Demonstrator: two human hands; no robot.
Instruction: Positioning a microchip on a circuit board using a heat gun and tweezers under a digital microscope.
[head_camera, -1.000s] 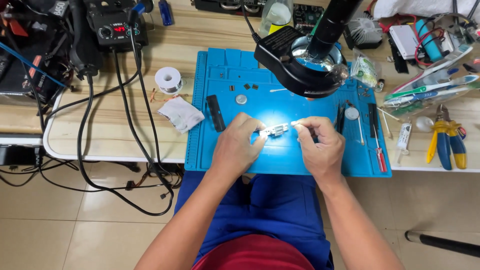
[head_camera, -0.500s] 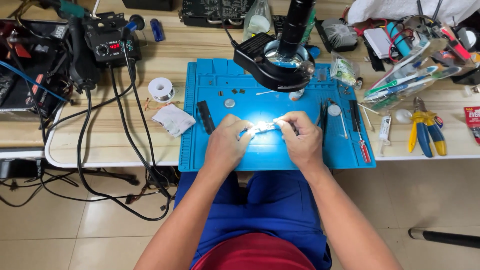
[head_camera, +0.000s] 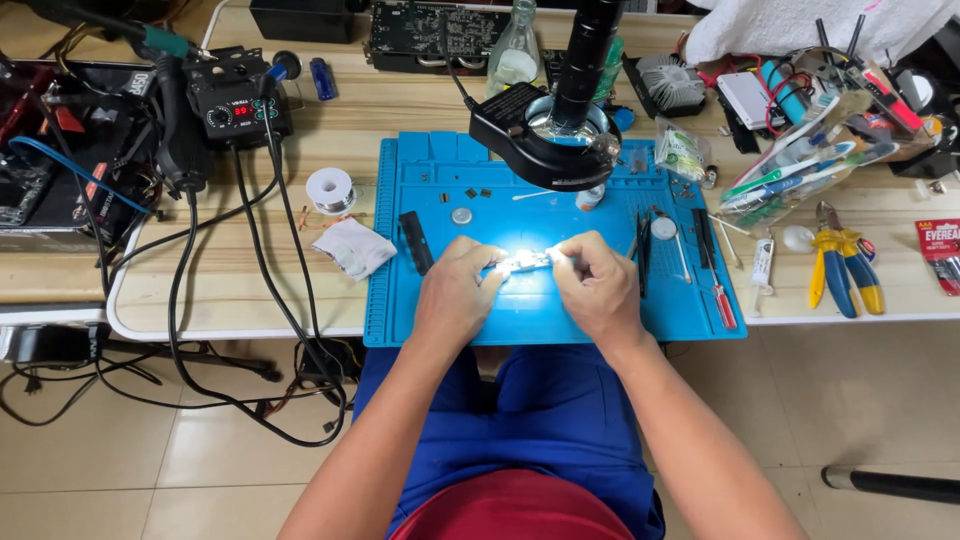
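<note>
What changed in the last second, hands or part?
Little. Both hands slid slightly left across the blue mat, following the head camera's shift. The left hand and right hand still pinch the small bright part between them under the ring lamp. Nothing picked up or released; the pliers and solder spool stayed put.

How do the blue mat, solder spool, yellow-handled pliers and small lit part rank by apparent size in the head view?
1. blue mat
2. yellow-handled pliers
3. solder spool
4. small lit part, partly hidden by both hands, so unsure against the spool
</note>
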